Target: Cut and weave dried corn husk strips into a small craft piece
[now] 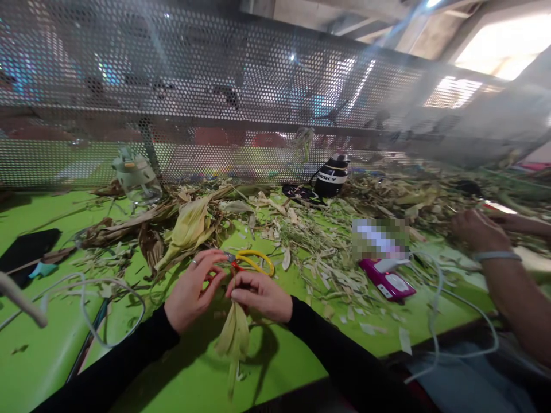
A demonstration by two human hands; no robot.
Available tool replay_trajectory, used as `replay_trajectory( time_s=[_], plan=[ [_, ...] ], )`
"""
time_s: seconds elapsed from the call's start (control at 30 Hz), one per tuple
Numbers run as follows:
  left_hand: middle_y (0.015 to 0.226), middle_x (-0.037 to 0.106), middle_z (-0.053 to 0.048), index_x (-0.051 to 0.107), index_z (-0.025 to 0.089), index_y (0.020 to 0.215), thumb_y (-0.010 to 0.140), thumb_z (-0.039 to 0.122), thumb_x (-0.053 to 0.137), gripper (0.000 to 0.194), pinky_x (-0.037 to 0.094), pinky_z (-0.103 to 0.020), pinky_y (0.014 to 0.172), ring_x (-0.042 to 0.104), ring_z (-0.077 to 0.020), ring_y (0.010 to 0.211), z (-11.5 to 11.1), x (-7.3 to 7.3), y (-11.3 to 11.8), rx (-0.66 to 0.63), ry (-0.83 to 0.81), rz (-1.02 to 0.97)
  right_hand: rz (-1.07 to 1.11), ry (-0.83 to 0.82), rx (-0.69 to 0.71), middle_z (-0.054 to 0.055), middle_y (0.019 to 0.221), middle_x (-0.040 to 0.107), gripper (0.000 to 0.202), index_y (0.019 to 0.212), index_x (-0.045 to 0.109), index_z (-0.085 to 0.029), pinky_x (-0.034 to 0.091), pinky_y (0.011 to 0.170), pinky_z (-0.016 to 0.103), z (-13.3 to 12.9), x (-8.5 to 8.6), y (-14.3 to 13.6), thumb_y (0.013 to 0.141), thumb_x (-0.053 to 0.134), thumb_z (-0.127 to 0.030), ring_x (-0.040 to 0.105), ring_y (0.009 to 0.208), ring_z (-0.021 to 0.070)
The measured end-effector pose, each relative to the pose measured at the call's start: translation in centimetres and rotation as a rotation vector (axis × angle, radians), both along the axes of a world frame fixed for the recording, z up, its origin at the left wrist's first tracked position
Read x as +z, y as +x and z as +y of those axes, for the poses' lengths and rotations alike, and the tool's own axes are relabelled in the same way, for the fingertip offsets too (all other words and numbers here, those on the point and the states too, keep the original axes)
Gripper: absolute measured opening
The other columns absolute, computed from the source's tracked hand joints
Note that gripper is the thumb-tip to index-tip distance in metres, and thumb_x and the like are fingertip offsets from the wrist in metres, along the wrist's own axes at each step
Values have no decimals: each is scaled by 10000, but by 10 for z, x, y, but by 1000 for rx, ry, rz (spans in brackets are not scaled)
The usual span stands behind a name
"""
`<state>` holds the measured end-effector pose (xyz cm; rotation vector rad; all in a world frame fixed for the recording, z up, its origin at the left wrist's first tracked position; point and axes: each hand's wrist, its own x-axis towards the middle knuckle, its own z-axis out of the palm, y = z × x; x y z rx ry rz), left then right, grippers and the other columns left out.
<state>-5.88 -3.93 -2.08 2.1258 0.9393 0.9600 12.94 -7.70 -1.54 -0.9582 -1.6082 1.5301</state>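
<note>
Pinched in my right hand is a bunch of pale yellow-green husk strips, which hangs down over the green table. My left hand is just to the left, its fingers curved and apart, with nothing visibly held between them. Behind both hands lie scissors with yellow and red handles, close to the fingertips. A larger pale yellow husk bundle rests beyond my left hand, beside a brown dried leaf.
Husk scraps cover much of the green table. Behind stand a clear bottle and a black bottle, before a perforated metal screen. A magenta device, white cables and another person's arm are right.
</note>
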Motion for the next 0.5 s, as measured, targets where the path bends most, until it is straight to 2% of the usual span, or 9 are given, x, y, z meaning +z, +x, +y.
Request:
replay_trajectory(
  time_s=[0.07,0.17,0.23,0.3,0.5],
  plan=[
    [1301,457,-127,497,198,1195,880,250,443,324,502,-289,757,594,-148,848,-3,1,0,45,32,-48,160,-92,-110,-52,612,499,228,833,574,-151,392,510,183,4,-4,1,804,618,-373,458,503,55],
    [1154,575,-101,553,207,1142,853,240,501,296,488,-311,825,583,-184,936,-9,2,0,-46,144,22,349,-196,-218,-49,645,536,269,817,550,-162,383,482,167,7,-11,0,750,689,-382,467,494,44],
    [1079,617,-90,563,206,1132,833,261,548,305,469,-327,879,567,-204,1004,-12,0,2,-113,179,74,415,-247,-223,-48,657,552,279,823,538,-164,386,467,161,8,-14,-2,732,715,-359,483,489,42],
    [1087,622,-94,552,196,1138,834,273,550,314,467,-330,892,569,-203,1018,-12,-3,4,-114,174,73,445,-274,-216,-55,643,556,284,836,534,-164,389,444,153,7,-15,-3,719,733,-330,485,468,38],
    [1028,652,-73,568,192,1088,824,274,576,276,494,-290,820,609,-169,915,-8,-12,5,-114,133,-19,431,-306,-160,-69,538,577,272,846,519,-162,348,339,107,4,-9,-3,746,706,-332,479,354,28]
  ],
)
